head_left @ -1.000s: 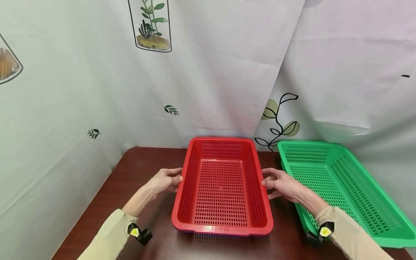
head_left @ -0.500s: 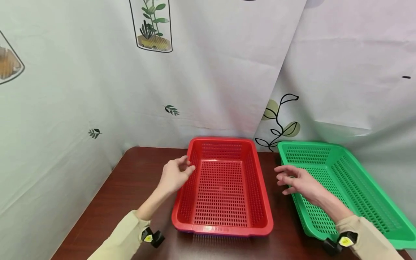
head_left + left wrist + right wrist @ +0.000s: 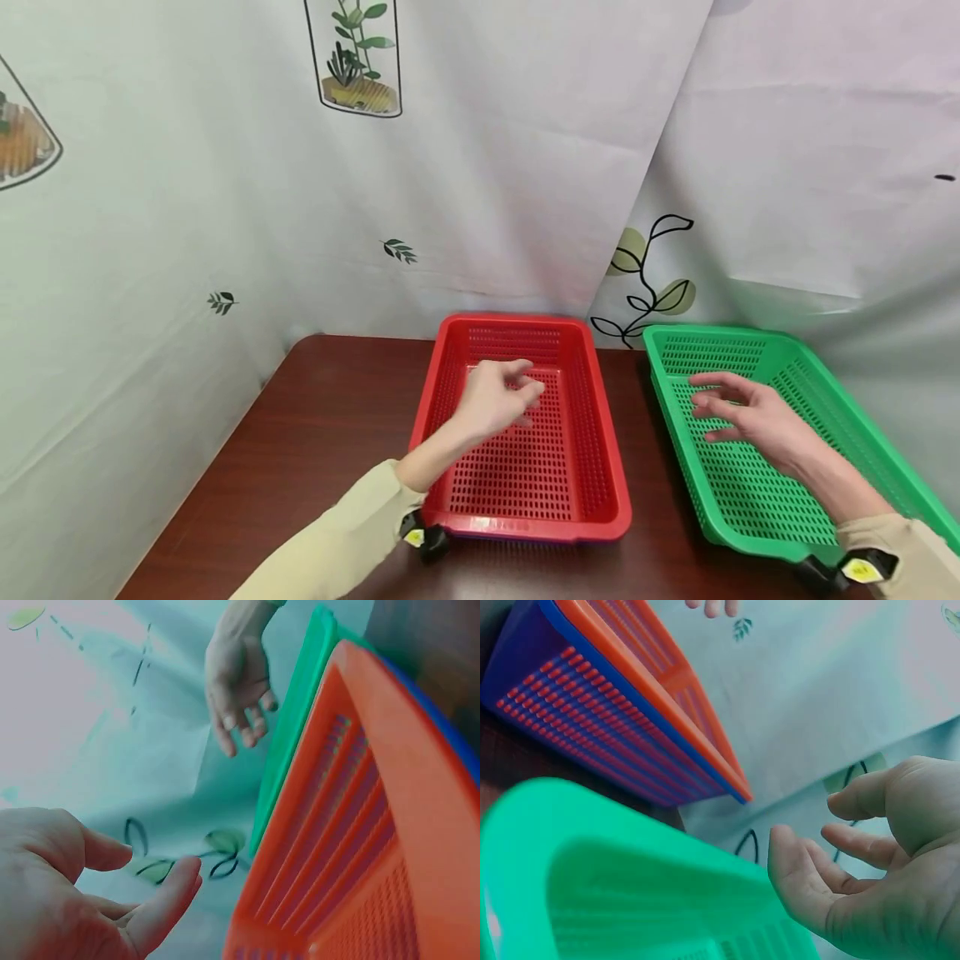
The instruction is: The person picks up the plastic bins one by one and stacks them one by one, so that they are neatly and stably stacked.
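Observation:
A red plastic basket (image 3: 517, 467) stands in the middle of the table in the head view. It sits nested in a blue basket (image 3: 592, 712), whose side shows in the right wrist view. Above the red basket hovers my left hand (image 3: 495, 400), its fingers loosely bent and holding nothing. To the right, a green basket (image 3: 757, 492) of the same kind stands at a slant. My right hand (image 3: 765, 425) hangs over it with relaxed, spread fingers and no object in them. Both wrist views show the hands apart from the baskets.
A dark brown table (image 3: 315, 417) carries the baskets. Behind it and on the left hangs a white curtain (image 3: 487, 208) printed with plants. A narrow strip of table separates the red and green baskets.
Both hands have let go of the red basket's sides. My left hand has lifted and moved right over the red basket; the right hand has moved right over the green one.

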`<move>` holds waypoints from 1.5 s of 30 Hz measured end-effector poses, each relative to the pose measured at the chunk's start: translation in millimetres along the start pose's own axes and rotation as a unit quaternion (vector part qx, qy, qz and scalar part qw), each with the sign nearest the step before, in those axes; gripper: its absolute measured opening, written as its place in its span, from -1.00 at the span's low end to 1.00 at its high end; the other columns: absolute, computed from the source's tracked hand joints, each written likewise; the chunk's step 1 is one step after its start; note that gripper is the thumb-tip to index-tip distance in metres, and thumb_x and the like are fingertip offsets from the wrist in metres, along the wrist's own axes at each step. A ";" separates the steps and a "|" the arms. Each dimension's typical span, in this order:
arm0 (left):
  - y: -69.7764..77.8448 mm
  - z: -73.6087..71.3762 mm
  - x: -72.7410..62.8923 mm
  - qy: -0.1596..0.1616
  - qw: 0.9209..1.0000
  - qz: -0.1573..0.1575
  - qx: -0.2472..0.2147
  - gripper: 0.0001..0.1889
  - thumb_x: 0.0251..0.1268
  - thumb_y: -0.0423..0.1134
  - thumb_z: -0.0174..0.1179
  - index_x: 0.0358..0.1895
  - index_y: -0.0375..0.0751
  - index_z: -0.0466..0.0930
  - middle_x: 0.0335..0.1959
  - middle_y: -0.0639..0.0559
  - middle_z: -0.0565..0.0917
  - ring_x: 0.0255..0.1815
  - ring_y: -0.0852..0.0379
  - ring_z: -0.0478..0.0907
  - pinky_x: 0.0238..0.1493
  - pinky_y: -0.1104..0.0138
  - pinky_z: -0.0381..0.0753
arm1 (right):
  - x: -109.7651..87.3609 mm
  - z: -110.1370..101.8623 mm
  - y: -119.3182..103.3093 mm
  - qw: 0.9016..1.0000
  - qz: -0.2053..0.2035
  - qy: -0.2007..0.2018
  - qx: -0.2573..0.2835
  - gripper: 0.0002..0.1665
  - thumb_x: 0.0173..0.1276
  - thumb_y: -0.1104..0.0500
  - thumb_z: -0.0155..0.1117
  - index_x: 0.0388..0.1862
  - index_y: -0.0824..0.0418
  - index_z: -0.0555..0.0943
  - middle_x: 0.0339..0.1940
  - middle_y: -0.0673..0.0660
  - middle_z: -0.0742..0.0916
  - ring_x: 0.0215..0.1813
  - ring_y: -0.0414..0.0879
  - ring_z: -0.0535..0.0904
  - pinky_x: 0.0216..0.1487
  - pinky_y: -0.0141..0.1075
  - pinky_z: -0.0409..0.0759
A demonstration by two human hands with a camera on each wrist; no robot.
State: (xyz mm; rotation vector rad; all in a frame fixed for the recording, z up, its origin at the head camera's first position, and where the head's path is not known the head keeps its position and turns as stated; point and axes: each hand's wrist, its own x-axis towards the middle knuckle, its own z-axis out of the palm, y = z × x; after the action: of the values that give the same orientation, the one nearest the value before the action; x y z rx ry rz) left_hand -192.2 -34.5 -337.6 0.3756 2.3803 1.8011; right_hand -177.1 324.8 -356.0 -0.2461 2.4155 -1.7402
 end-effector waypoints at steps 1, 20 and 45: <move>1.3 7.0 2.8 -0.011 1.000 -0.009 -0.014 -0.50 0.38 -0.35 0.28 0.34 -0.42 0.47 -0.22 -0.12 0.71 -0.36 0.08 0.72 -0.41 0.20 0.74 | -1.9 -4.1 1.2 1.000 0.000 0.003 -0.002 -0.69 0.57 0.23 0.12 0.23 0.08 0.53 -0.07 0.07 0.67 -0.08 -0.12 0.67 -0.17 -0.09 0.73; 14.0 108.9 26.4 -0.050 0.987 -0.098 -0.119 -0.61 0.27 -0.44 0.34 0.16 -0.45 0.58 -0.48 -0.05 0.70 -0.55 -0.06 0.72 -0.55 0.18 0.71 | -21.2 -38.7 15.1 0.999 0.024 0.041 -0.027 -0.67 0.58 0.21 0.12 0.10 -0.24 0.57 -0.12 0.01 0.66 -0.13 -0.21 0.66 -0.21 -0.12 0.73; 9.9 156.8 40.1 -0.058 0.990 -0.111 0.058 -0.45 0.20 -0.38 0.41 0.28 -0.41 0.51 -0.67 -0.09 0.61 -0.73 0.08 0.64 -0.50 0.35 0.69 | -32.2 -68.5 29.9 0.995 0.052 0.056 -0.071 -0.66 0.60 0.22 0.05 0.05 -0.29 0.51 -0.06 0.07 0.65 -0.14 -0.35 0.62 -0.18 -0.16 0.72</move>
State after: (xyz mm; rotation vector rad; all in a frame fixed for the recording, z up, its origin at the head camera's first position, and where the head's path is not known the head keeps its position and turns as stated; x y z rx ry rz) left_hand -189.7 124.3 -369.9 0.2112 2.3475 1.5077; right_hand -162.0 404.6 -362.0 -0.0390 2.5841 -1.5827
